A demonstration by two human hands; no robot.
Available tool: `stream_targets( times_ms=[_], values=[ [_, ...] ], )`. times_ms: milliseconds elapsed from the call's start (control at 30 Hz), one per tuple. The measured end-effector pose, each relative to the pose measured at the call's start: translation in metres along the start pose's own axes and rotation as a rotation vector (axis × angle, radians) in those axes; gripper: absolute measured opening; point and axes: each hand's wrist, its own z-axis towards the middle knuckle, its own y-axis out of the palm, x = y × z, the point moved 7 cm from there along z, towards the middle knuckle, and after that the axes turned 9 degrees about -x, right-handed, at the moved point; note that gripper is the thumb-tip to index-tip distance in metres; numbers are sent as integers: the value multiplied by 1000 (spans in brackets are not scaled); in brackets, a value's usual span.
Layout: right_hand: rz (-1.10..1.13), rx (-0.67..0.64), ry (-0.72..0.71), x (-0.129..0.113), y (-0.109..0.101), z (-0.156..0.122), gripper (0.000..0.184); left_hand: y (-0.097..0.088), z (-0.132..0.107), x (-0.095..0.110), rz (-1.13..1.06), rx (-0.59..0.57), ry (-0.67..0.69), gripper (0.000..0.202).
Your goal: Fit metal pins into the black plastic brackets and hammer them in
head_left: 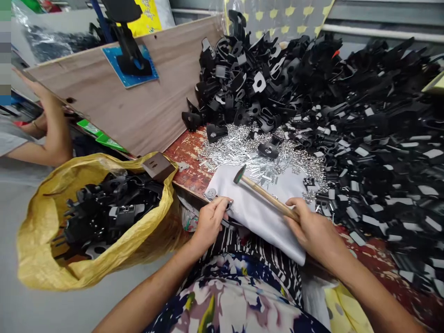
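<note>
Slanting over a white cloth (256, 215), a wooden-handled hammer (264, 194) is clasped by the right hand (312, 230), a small metal part (229, 204) is pinched by the left hand (210, 223), and many black plastic clips (347, 101) seemingly remain heaped.

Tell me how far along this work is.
Looks done: a yellow bag holds black parts. In hand: the right hand grips a hammer over the white cloth; the left hand pinches a small piece at its edge. Left: a pile of black parts and metal pins.
</note>
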Motion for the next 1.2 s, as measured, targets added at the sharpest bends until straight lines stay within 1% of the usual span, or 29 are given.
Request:
stream_targets(
  times_ms=[67, 133, 200, 233, 267, 333, 400, 433, 533, 600, 700, 733, 867, 967, 1100, 1200],
  values=[
    [107, 74, -105, -2, -11, -17, 41, -1, 2, 3, 85, 7, 51, 49],
    [185, 171, -201, -6, -21, -36, 49, -4, 2, 6, 147, 32, 101, 48],
    [223, 269, -255, -13, -25, -51, 56, -7, 1, 7, 167, 58, 127, 48],
    [218, 298, -270, -18, -25, -56, 59, -8, 1, 7, 169, 68, 134, 48],
    [196, 302, -279, -24, -22, -59, 60, -8, 1, 7, 169, 79, 140, 48],
    [125, 249, -289, -34, -12, -61, 57, -9, 1, 7, 166, 103, 144, 47],
    [86, 209, -281, -38, -7, -60, 54, -8, 0, 7, 155, 110, 147, 46],
    [95, 227, -270, -37, -8, -61, 55, -8, 0, 6, 147, 104, 149, 46],
    [141, 340, -245, -33, -16, -65, 62, -7, 0, 5, 128, 87, 153, 47],
    [112, 317, -265, -34, -12, -65, 60, -8, 1, 4, 117, 92, 146, 46],
    [42, 215, -291, -37, -1, -60, 53, -8, 2, 1, 114, 93, 135, 45],
    [40, 206, -288, -36, 0, -59, 52, -8, 2, 0, 114, 91, 134, 45],
    [93, 247, -268, -32, -6, -61, 56, -9, 2, 3, 103, 84, 139, 44],
    [82, 192, -280, -36, -3, -60, 54, -10, 1, 8, 111, 95, 144, 42],
    [93, 65, -232, -39, 7, -43, 49, -10, -2, 13, 111, 82, 154, 42],
    [50, 77, -180, -40, 4, -23, 43, -11, -6, 11, -2, 60, 95, 39]
  ],
)
